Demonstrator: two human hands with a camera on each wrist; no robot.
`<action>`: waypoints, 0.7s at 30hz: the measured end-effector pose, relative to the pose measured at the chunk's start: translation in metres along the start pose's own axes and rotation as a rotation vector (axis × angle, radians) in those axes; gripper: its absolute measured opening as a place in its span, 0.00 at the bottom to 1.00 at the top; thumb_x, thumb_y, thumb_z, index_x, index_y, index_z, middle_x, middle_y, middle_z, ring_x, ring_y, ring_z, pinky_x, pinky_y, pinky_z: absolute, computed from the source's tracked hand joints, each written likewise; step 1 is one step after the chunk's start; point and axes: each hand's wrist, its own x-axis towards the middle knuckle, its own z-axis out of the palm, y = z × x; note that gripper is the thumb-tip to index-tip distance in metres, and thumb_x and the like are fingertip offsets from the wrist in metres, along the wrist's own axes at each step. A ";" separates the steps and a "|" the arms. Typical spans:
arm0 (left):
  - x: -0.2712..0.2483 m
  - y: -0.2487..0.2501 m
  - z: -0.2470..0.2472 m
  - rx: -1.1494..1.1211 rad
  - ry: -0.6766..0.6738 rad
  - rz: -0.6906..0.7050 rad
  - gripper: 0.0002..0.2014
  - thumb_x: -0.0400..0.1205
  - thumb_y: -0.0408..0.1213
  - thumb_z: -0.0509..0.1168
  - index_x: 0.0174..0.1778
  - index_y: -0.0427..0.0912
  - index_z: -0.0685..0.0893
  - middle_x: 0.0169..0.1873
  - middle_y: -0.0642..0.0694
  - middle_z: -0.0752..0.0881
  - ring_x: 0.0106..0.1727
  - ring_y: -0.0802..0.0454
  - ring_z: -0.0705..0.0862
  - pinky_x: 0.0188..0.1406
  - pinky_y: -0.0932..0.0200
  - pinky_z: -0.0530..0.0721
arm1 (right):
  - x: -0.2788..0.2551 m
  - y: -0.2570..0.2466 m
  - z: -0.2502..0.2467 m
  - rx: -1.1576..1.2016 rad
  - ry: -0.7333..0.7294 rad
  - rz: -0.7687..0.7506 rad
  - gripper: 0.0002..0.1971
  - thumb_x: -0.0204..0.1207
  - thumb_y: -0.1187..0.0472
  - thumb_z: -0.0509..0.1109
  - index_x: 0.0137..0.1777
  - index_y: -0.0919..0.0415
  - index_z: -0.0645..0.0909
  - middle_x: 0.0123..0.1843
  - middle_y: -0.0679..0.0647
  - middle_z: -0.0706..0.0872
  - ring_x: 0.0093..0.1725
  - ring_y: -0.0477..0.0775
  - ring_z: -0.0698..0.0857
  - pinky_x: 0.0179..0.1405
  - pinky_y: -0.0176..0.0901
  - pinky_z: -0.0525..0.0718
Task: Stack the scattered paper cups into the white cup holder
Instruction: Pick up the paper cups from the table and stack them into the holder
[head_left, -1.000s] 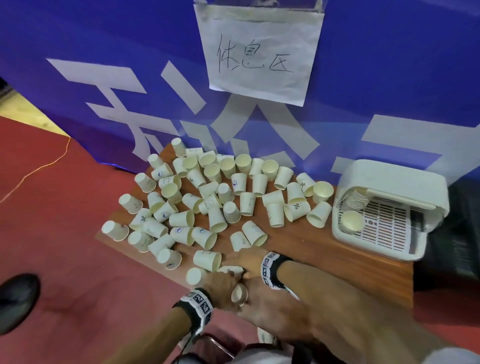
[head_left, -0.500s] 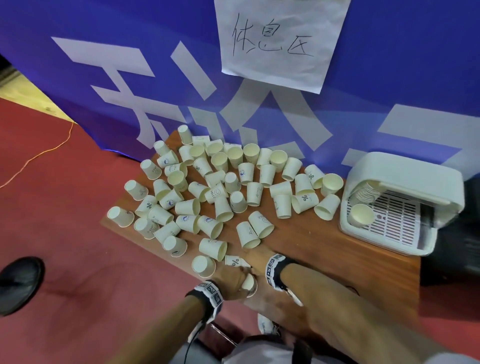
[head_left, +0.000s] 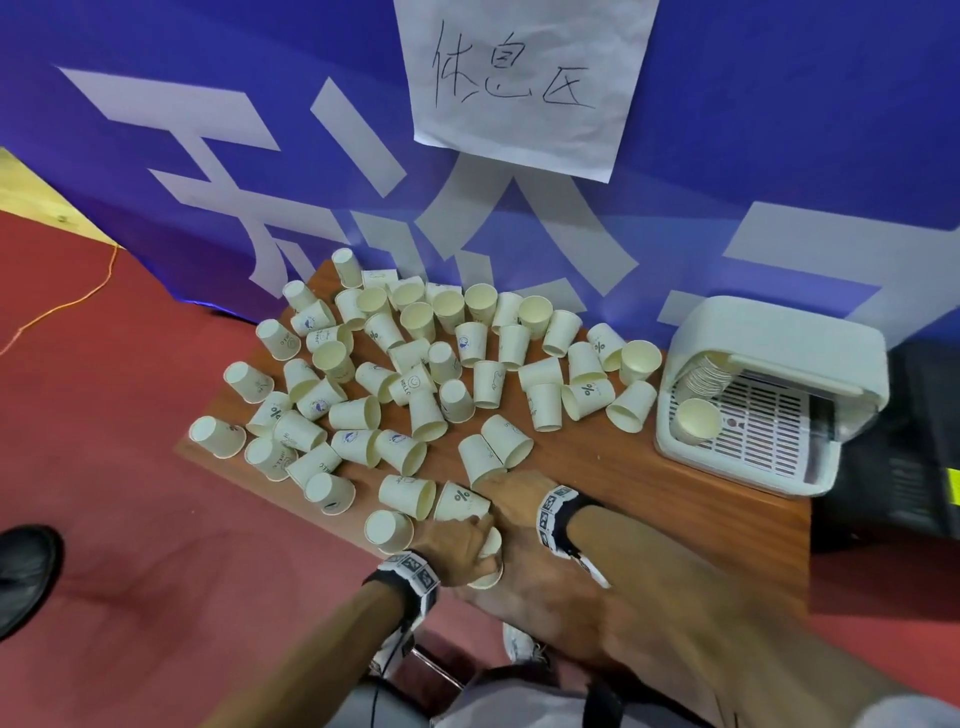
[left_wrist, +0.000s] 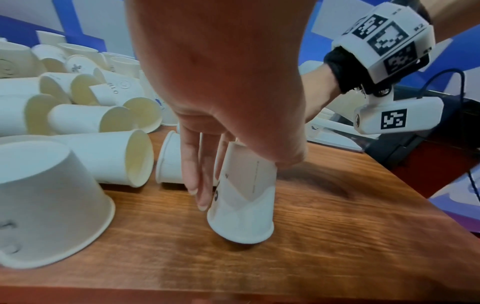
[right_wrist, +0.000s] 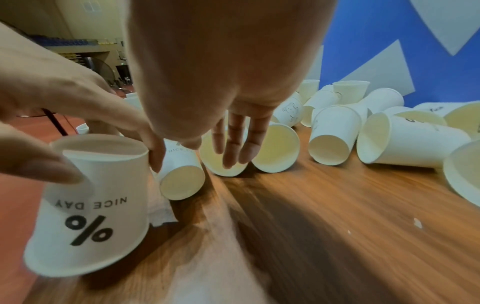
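Our left hand (left_wrist: 233, 86) pinches an upside-down cup (left_wrist: 244, 197), tilted, at the table's (head_left: 675, 493) near edge. Our right hand (right_wrist: 233, 127), fingers straight, reaches toward cups on their sides just ahead. The holder (head_left: 769, 395) lies well right, nearer that hand. Since earlier, the right hand has moved forward.

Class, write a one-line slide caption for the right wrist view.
Left hand grips an upside-down "NICE DAY" cup while the right hand reaches toward tipped paper cups.
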 end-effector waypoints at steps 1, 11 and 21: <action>-0.003 -0.005 0.003 -0.012 0.009 -0.021 0.33 0.80 0.66 0.51 0.70 0.42 0.67 0.56 0.37 0.87 0.49 0.34 0.87 0.41 0.45 0.82 | 0.003 -0.002 -0.002 -0.003 0.011 -0.028 0.28 0.84 0.60 0.64 0.84 0.50 0.65 0.69 0.58 0.78 0.63 0.65 0.85 0.48 0.56 0.82; -0.030 -0.042 0.027 -0.227 0.088 -0.257 0.36 0.85 0.63 0.55 0.80 0.38 0.61 0.58 0.36 0.87 0.53 0.35 0.87 0.43 0.45 0.83 | 0.037 -0.049 0.009 -0.159 -0.027 -0.082 0.26 0.82 0.52 0.68 0.78 0.49 0.67 0.79 0.53 0.70 0.66 0.67 0.84 0.48 0.57 0.85; -0.003 -0.024 0.002 -0.356 0.094 -0.135 0.27 0.81 0.60 0.61 0.65 0.43 0.68 0.57 0.41 0.82 0.51 0.39 0.86 0.46 0.47 0.83 | -0.006 -0.003 -0.008 -0.117 -0.043 0.214 0.22 0.83 0.59 0.69 0.75 0.62 0.73 0.70 0.60 0.81 0.66 0.64 0.85 0.59 0.57 0.85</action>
